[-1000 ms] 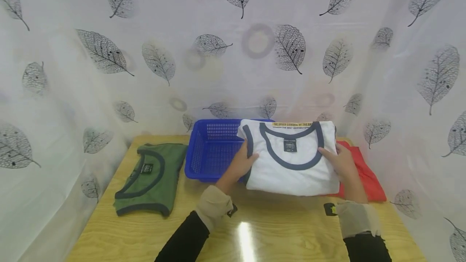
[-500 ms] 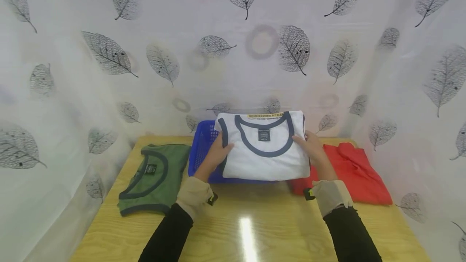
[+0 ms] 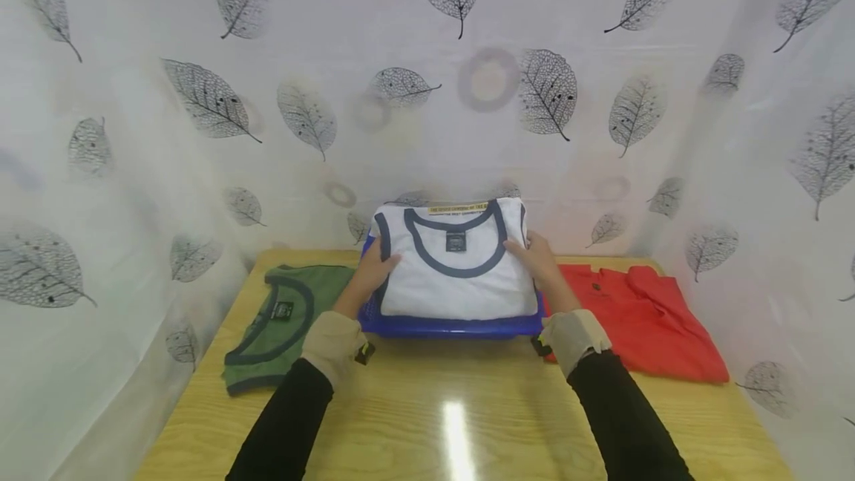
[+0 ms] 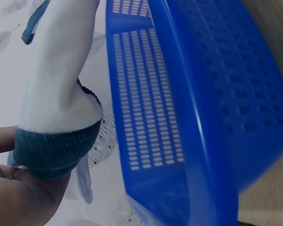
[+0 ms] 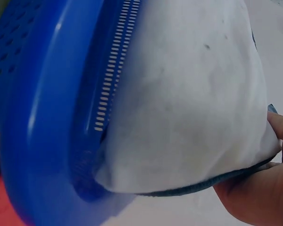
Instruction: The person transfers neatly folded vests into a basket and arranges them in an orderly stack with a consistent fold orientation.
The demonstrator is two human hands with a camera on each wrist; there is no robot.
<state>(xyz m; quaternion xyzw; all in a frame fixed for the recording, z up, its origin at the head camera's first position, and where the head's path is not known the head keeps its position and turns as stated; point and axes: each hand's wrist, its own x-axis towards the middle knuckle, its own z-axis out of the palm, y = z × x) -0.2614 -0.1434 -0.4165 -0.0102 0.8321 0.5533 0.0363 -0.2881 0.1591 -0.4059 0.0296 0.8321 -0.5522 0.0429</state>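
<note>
A folded white shirt (image 3: 461, 292) with dark grey trim and a black neck label is held level by its two sides, over the blue plastic basket (image 3: 454, 329). My left hand (image 3: 370, 273) grips its left edge, thumb on top and fingers beneath; the left wrist view shows the dark armhole band pinched in that hand (image 4: 33, 188). On the opposite edge my right hand (image 3: 539, 264) holds the shirt the same way. In the right wrist view the shirt's lower corner hangs at the basket's rim (image 5: 42, 94). Most of the basket's inside is hidden under the shirt.
A folded green shirt (image 3: 294, 321) with dark trim lies on the wooden table (image 3: 414, 407), left of the basket. Red folded garments (image 3: 641, 325) lie to the right. A white curtain (image 3: 334, 36) with leaf prints surrounds the table's back and sides.
Both hands have carried the white shirt leftward, from beside the basket's right part and above the red garments to over the basket. The red garments now show more fully.
</note>
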